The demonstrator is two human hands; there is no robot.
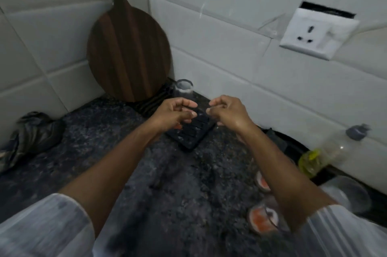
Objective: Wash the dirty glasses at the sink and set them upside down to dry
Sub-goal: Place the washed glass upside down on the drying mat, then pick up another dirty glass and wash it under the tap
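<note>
One clear glass point(183, 89) stands upside down at the back of a black ridged drying mat point(191, 136) in the counter's corner. My left hand point(173, 114) and my right hand point(228, 114) hover side by side just above the mat, in front of that glass. Their fingers are loosely curled and nothing is held between them. At the lower right, two glasses with orange residue, one nearer the mat point(261, 182) and one closer to me point(261, 219), stand on the dark speckled counter point(117, 152), partly hidden behind my right forearm.
A round wooden board point(128, 47) leans in the tiled corner behind the mat. A crumpled dark cloth point(33, 131) lies at the left. A plastic bottle of yellow liquid point(326, 152) and a clear round vessel point(347, 196) are at the right, under a wall socket point(314, 32).
</note>
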